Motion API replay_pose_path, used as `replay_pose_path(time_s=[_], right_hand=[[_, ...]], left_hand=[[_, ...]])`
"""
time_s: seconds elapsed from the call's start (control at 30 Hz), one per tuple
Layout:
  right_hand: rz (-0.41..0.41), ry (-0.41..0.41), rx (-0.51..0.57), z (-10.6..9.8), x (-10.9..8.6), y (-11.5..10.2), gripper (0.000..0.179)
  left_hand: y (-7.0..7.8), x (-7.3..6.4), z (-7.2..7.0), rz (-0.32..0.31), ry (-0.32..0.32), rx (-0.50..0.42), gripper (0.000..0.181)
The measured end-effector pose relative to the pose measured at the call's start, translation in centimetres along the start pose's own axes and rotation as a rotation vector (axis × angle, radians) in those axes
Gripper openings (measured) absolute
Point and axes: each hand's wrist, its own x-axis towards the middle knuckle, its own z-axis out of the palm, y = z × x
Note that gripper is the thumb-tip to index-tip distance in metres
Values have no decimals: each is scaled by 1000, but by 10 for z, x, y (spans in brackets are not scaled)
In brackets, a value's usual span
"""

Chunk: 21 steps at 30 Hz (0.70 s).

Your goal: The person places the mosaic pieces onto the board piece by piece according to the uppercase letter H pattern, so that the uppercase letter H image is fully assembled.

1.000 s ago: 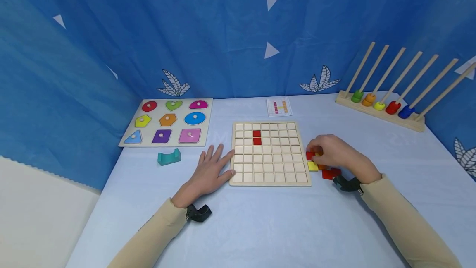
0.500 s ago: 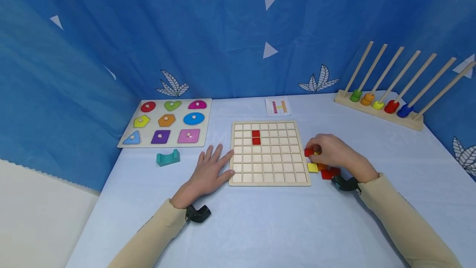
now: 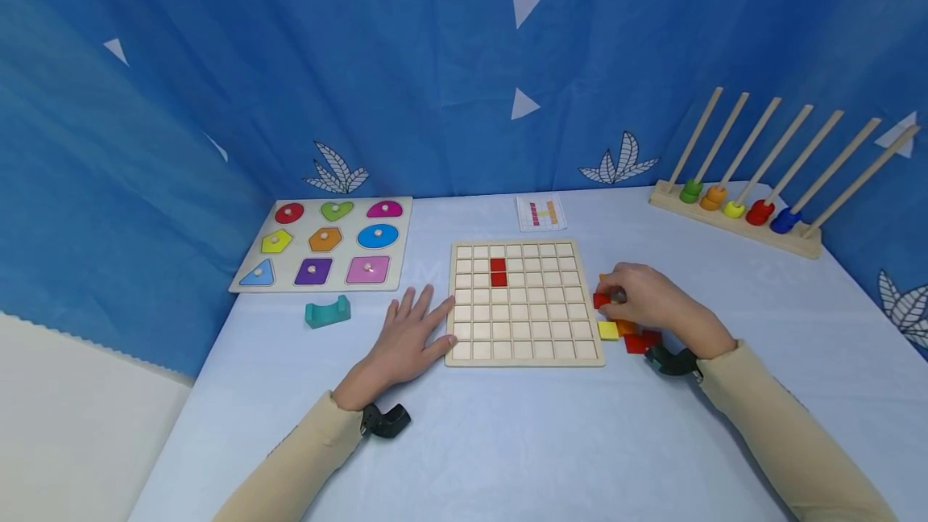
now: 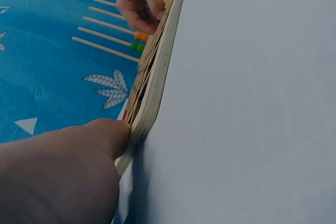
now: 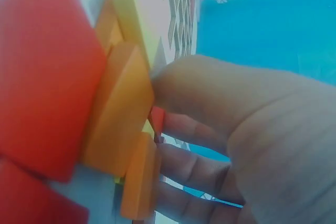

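Note:
A wooden grid board (image 3: 525, 357) lies on the table with two red square tiles (image 3: 498, 272) in its cells, one above the other. My left hand (image 3: 406, 343) rests flat beside it, fingers spread, with thumb and index finger at its left edge. In the left wrist view the thumb (image 4: 113, 135) touches the board's side (image 4: 157, 87). My right hand (image 3: 641, 296) is over a small pile right of the board, pinching a red tile (image 3: 601, 300) between thumb and fingers. Around it lie a yellow tile (image 3: 608, 331), orange tiles (image 5: 118, 114) and red tiles (image 5: 44, 77).
A pattern card (image 3: 540, 213) lies behind the board. A shape puzzle with knobs (image 3: 341, 260) is at the back left, a teal curved block (image 3: 328, 312) before it. A bead rack with upright pegs (image 3: 735, 220) stands at the back right, close to the blue curtain (image 3: 435, 63).
The red tile at the right fingertips has shifted slightly toward the board. An orange tile edge now shows just beyond those fingers. My left hand stays in place; the head view tilts a little.

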Motion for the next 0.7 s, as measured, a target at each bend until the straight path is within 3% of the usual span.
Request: replay_pose_path(time_s=[0.7], right_hand=[[-34,52,8,1,-1,-1,28]], left_hand=[[0,-1,-1,2,-6,-5,67]])
